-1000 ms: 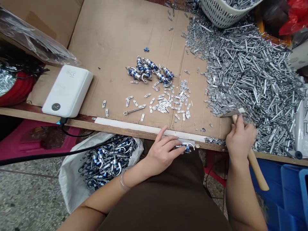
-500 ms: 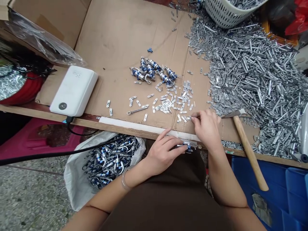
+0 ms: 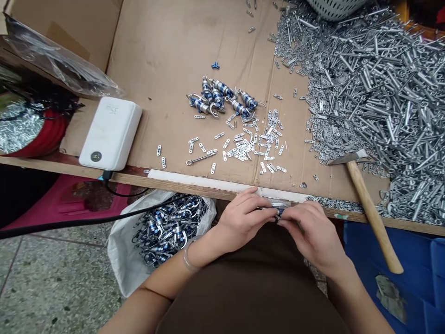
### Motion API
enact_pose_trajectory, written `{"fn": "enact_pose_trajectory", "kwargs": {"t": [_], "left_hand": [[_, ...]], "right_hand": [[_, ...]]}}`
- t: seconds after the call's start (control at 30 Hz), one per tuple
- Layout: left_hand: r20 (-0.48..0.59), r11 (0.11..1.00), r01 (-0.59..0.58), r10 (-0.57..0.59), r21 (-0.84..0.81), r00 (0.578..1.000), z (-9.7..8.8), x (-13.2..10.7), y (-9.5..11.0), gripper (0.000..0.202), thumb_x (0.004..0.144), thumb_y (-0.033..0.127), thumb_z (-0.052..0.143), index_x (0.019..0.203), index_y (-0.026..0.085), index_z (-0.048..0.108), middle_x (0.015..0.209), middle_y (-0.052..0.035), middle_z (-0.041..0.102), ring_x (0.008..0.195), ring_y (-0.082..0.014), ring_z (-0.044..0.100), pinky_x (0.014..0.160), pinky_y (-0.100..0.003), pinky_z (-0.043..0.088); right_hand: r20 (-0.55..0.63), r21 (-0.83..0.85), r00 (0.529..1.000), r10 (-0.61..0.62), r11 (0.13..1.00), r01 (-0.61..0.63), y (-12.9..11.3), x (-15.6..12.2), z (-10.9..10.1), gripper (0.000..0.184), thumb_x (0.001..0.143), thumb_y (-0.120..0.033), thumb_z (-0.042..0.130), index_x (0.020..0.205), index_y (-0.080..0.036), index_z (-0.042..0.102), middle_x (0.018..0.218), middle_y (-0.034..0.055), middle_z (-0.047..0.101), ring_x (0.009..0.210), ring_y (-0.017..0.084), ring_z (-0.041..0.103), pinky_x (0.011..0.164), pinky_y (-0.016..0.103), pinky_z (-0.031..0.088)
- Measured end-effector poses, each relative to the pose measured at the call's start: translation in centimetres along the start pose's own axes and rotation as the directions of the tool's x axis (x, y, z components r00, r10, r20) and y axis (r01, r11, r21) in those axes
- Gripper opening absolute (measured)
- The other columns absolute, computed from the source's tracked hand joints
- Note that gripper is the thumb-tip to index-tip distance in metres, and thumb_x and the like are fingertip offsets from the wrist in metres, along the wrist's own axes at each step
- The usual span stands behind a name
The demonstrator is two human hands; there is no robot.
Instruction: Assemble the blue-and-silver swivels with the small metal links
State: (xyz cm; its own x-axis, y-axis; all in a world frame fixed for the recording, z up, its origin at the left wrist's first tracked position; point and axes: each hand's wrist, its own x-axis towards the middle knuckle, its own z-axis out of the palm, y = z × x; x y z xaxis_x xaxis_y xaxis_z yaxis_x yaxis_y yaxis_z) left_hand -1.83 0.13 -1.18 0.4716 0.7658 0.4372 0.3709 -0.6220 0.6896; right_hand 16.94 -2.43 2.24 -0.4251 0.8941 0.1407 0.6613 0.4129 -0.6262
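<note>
My left hand [image 3: 241,219] and my right hand [image 3: 309,232] meet at the table's front edge, both fingers pinching a small blue-and-silver metal fitting [image 3: 280,212], which is mostly hidden by my fingers. A claw hammer [image 3: 368,204] with a wooden handle lies to my right, beyond reach of neither hand's fingers touching it. Scattered punched metal link plates [image 3: 250,148] lie on the cardboard [image 3: 167,55] ahead of my hands. Just beyond them sits a small group of blue-and-silver assembled fittings [image 3: 219,97].
A large heap of silver metal parts [image 3: 375,93] covers the right of the table. A white power bank [image 3: 111,134] sits at left. Below the edge are a white sack of blue fittings [image 3: 163,236] and a blue crate [image 3: 382,273]. A white basket [image 3: 333,7] stands at the back.
My right hand let go of the hammer, which now lies on the table, touched the small plates, and moved to the fitting at the edge beside my left hand.
</note>
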Motion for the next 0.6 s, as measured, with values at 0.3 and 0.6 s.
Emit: {"fn": "enact_pose_trajectory", "kwargs": {"t": [0.3, 0.6], "left_hand": [[-0.042, 0.931, 0.266, -0.285, -0.25, 0.958, -0.2, 0.2, 1.0, 0.001, 0.077, 0.015, 0.063, 0.077, 0.015, 0.064, 0.073, -0.0028, 0.066, 0.071, -0.0115, 0.06, 0.083, -0.032, 0.05], [0.012, 0.972, 0.203, -0.203, -0.121, 0.979, -0.2, 0.1, 1.2, 0.003, 0.078, 0.017, 0.061, 0.075, 0.016, 0.062, 0.07, -0.001, 0.064, 0.067, -0.0105, 0.058, 0.086, -0.035, 0.047]], "right_hand": [[-0.272, -0.107, 0.951, 0.149, 0.977, -0.183, 0.2, -1.1, 1.8, 0.01, 0.079, -0.016, 0.057, 0.088, -0.021, 0.055, 0.086, 0.0042, 0.051, 0.085, 0.017, 0.047, 0.075, 0.032, 0.04], [-0.22, -0.235, 0.975, 0.033, 0.968, -0.086, -0.5, -0.8, 1.5, 0.013, 0.079, -0.015, 0.058, 0.09, -0.022, 0.056, 0.084, 0.0019, 0.06, 0.084, 0.016, 0.05, 0.077, 0.034, 0.033]]}}
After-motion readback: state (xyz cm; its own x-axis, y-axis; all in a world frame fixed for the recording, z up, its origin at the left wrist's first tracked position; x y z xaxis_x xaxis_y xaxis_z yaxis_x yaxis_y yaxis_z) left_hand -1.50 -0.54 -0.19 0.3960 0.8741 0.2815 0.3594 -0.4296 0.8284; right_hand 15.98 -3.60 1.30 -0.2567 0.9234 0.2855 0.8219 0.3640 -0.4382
